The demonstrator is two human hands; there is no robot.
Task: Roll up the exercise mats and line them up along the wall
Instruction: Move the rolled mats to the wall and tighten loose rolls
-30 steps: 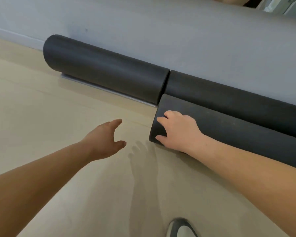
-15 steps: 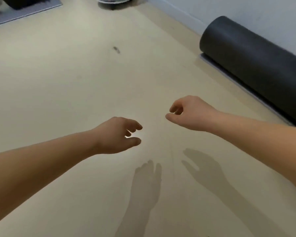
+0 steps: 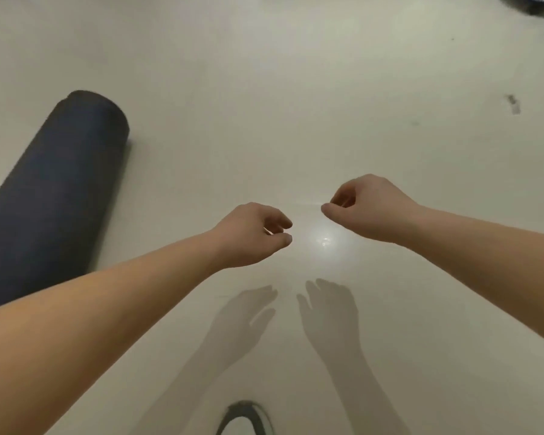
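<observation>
A dark rolled-up exercise mat (image 3: 57,189) lies on the pale floor at the left, its round end pointing away from me. My left hand (image 3: 252,235) hangs over the bare floor in the middle, fingers loosely curled, holding nothing. My right hand (image 3: 366,207) hovers a little to its right and slightly farther off, also loosely curled and holding nothing. Both hands are well to the right of the mat and touch nothing. The wall and the other rolled mats are out of view.
Pale floor (image 3: 327,89) stretches ahead and to the right. A small dark mark (image 3: 513,103) sits on the floor at the far right. A dark object (image 3: 534,3) shows at the top right corner. The tip of my shoe (image 3: 245,419) is at the bottom edge.
My right hand let go of the rolled mat by the wall. My view has turned away from the wall; those mats left view and another rolled mat now lies at my left.
</observation>
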